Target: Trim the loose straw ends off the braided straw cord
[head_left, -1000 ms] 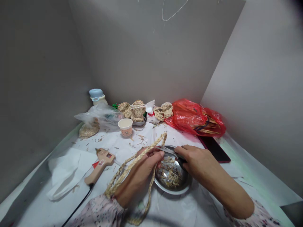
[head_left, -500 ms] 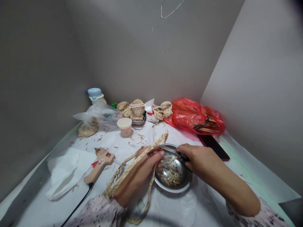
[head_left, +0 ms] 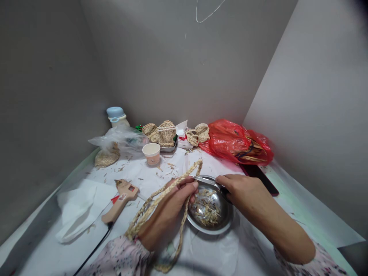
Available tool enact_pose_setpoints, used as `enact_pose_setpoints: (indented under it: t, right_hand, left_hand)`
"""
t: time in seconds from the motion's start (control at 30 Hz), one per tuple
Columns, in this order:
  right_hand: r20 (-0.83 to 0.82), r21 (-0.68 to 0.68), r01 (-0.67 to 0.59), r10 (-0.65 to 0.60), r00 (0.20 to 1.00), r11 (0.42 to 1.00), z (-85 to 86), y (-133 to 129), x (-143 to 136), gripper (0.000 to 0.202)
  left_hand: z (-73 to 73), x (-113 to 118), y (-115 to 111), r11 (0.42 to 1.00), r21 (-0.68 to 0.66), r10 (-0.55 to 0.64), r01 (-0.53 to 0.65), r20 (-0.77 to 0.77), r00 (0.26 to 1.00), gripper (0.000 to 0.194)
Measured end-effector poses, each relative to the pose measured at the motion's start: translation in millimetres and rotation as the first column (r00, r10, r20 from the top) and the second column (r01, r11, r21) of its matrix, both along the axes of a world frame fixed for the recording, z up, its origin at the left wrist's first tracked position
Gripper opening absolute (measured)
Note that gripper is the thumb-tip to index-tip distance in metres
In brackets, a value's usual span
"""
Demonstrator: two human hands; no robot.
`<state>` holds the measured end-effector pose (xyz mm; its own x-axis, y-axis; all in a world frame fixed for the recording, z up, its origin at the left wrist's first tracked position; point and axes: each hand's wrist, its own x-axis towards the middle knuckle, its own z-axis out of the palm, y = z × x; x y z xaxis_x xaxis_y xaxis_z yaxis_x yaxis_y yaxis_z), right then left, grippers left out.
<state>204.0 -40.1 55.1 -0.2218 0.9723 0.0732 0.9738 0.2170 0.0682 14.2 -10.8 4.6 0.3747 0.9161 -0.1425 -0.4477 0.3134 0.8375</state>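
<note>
A long braided straw cord (head_left: 163, 196) loops over my left wrist and hangs down in front of me. My left hand (head_left: 181, 193) is closed on the cord beside the left rim of a metal bowl. In my right hand (head_left: 237, 188) is a pair of scissors (head_left: 209, 180), its dark handles mostly hidden by my fingers. The blades point left, their tips at the fingers of my left hand by the cord. Under both hands stands the metal bowl (head_left: 227, 222), with straw clippings (head_left: 209, 214) lying in it.
A glue gun (head_left: 122, 199) with a black cable and white paper (head_left: 76, 214) lie on the left. Behind are a paper cup (head_left: 151, 154), a clear plastic bag (head_left: 120, 140), woven straw pieces (head_left: 166, 134), a lidded bottle (head_left: 115, 116) and a red bag (head_left: 230, 140). A phone (head_left: 263, 179) lies right.
The cord and my left hand have shifted very slightly left. The scissors' blades have moved a little left along with my left fingers. Everything else stays in place.
</note>
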Motion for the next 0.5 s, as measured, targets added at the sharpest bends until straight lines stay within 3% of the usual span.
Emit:
enact_pose_setpoints:
  t: [0.27, 0.5]
  right_hand:
    - [-0.01, 0.047, 0.065, -0.065, 0.998, 0.997, 7.5, -5.0, 8.5, 0.024]
    - [0.048, 0.097, 0.051, -0.056, 0.997, 0.994, 7.0, -3.2, 8.5, 0.024]
  left_hand:
    - [6.8, 1.3, 0.4, 0.991, -0.076, 0.108, -0.113, -0.073, 0.992, 0.034]
    - [7.1, -0.9, -0.2, 0.99, -0.106, 0.085, -0.092, -0.065, 0.994, 0.031]
